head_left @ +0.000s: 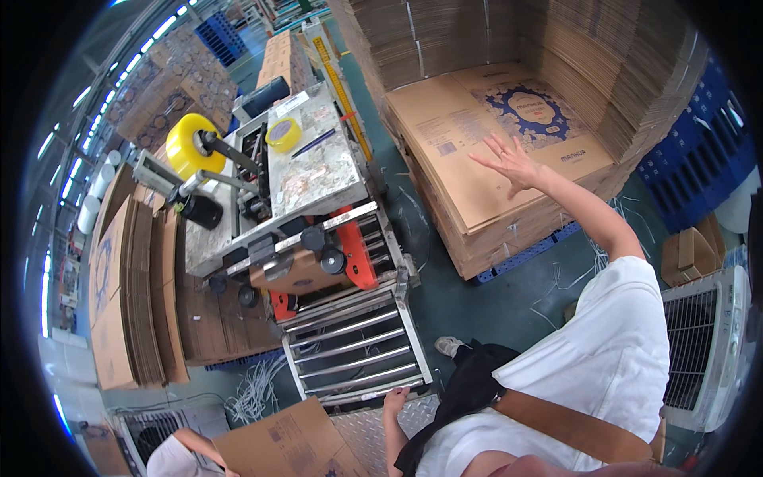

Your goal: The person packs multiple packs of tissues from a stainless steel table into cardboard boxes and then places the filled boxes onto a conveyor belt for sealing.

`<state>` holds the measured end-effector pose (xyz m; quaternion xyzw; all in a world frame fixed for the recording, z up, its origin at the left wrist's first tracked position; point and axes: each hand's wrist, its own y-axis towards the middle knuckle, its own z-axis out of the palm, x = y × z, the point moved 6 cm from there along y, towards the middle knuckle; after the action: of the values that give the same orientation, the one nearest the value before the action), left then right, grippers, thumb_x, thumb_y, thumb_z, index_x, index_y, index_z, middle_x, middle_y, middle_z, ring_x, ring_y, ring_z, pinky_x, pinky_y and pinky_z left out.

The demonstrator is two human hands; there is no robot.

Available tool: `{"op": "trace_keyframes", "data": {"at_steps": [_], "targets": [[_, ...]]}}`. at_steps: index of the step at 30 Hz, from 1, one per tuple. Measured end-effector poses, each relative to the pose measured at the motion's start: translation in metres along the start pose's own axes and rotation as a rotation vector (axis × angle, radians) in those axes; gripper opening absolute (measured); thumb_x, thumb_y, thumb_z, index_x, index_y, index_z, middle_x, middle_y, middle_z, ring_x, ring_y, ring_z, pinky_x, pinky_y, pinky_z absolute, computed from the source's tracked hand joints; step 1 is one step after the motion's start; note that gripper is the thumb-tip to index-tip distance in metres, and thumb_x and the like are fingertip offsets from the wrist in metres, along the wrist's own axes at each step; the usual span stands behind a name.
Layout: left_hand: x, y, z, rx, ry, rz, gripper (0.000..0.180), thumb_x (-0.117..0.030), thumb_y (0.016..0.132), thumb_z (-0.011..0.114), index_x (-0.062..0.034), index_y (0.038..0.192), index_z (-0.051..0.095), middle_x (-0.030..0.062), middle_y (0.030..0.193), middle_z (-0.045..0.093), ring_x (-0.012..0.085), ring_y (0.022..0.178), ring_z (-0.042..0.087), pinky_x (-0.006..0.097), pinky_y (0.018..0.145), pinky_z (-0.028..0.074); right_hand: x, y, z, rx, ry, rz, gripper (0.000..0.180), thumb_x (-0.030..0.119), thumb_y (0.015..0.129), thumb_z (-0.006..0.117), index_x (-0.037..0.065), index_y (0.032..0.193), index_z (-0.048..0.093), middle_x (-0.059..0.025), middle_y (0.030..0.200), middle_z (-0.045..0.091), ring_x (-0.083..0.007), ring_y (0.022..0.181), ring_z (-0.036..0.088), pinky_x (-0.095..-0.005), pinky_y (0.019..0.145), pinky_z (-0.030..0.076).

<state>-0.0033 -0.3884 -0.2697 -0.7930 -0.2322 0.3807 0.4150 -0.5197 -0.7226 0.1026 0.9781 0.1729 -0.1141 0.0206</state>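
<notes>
My right hand (513,165) reaches out with its fingers spread over a stack of flat cardboard cartons (455,171). It holds nothing, and whether it touches the top carton I cannot tell. The top carton bears dark blue printing. Low in the view, my left hand (395,397) is curled at the end rail of a roller conveyor (354,347), its fingers closed against the rail. Up the conveyor, a carton (302,274) sits inside a carton taping machine (318,171). The machine carries a big yellow tape roll (193,147).
A smaller yellow tape roll (284,134) and a pen (313,144) lie on the machine's top. At lower left a co-worker's arm (199,445) is by a flat carton (282,437). Folded cartons (131,294) stand left. Loose straps (258,389) litter the floor; a fan unit (699,350) stands right.
</notes>
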Motion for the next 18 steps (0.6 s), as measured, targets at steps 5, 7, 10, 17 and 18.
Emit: {"op": "trace_keyframes", "data": {"at_steps": [5, 7, 10, 17, 18], "targets": [[-0.021, -0.070, -0.007, -0.233, -0.407, -0.014, 0.044, -0.021, 0.080, 0.063, 0.0075, 0.112, 0.052, 0.0104, 0.092, 0.065, 0.0184, 0.081, 0.062, 0.028, 0.074, 0.048, -0.003, -0.018, 0.046, 0.369, -0.076, 0.030, 0.125, 0.033, 0.038, 0.086, 0.036, 0.139, 0.012, -0.0187, 0.142, 0.021, -0.0365, 0.130, 0.021, -0.0592, 0.096, 0.027], [-0.021, -0.084, -0.005, -0.299, -0.346, 0.176, 0.042, -0.019, 0.080, 0.062, 0.0063, 0.112, 0.052, 0.0102, 0.092, 0.064, 0.0166, 0.084, 0.061, 0.027, 0.075, 0.048, 0.006, -0.006, 0.033, 0.333, -0.034, -0.029, 0.123, 0.031, 0.039, 0.086, 0.036, 0.139, 0.014, -0.0183, 0.141, 0.023, -0.0363, 0.130, 0.023, -0.0565, 0.097, 0.028], [-0.091, -0.154, 0.032, 0.104, -0.172, 0.478, 0.039, -0.015, 0.080, 0.061, 0.0028, 0.114, 0.053, 0.0116, 0.100, 0.062, 0.0154, 0.094, 0.057, 0.027, 0.083, 0.046, -0.002, -0.012, 0.054, 0.266, 0.034, -0.104, 0.117, 0.026, 0.042, 0.086, 0.035, 0.138, 0.020, -0.0173, 0.139, 0.029, -0.0354, 0.127, 0.029, -0.0463, 0.099, 0.033], [-0.079, -0.248, 0.131, 0.538, -0.307, 0.338, 0.038, -0.026, 0.090, 0.036, 0.0012, 0.107, 0.056, 0.0105, 0.104, 0.060, 0.0188, 0.098, 0.053, 0.030, 0.088, 0.037, -0.010, -0.027, 0.016, 0.095, 0.124, -0.090, 0.074, 0.008, 0.060, 0.071, 0.013, 0.127, 0.041, -0.0176, 0.113, 0.054, -0.0316, 0.100, 0.054, -0.0394, 0.083, 0.046], [-0.078, -0.251, 0.134, 0.554, -0.360, 0.392, 0.039, -0.027, 0.090, 0.037, 0.0017, 0.106, 0.056, 0.0103, 0.104, 0.060, 0.0189, 0.096, 0.053, 0.030, 0.087, 0.037, -0.002, -0.031, 0.004, 0.051, 0.087, -0.083, 0.066, 0.006, 0.065, 0.066, 0.012, 0.126, 0.042, -0.0178, 0.110, 0.056, -0.0321, 0.097, 0.056, -0.0400, 0.080, 0.046]]}}
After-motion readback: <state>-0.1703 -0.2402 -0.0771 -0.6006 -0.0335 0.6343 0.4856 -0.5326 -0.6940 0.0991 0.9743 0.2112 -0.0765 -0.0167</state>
